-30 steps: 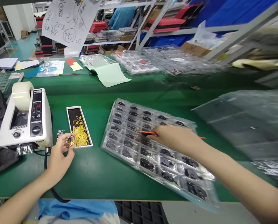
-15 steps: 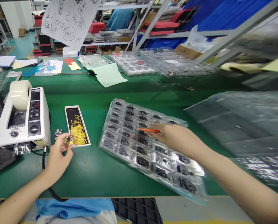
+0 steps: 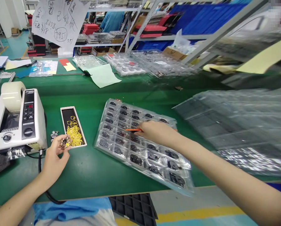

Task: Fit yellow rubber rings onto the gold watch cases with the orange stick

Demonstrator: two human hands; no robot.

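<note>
i get a bright picture, with a soft sheen near the desk's front edge and white glare flecking the clear tray. toward the right edge, the plastic sheets smear with blur; the green darkens into shadow near the back right corner.

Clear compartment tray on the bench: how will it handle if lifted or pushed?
The tray looks like thin moulded plastic, so it may flex when lifted by one edge. Tilting could shift the black parts in its cells. Broad and low, it would probably slide on the smooth green bench rather than tip.
</note>
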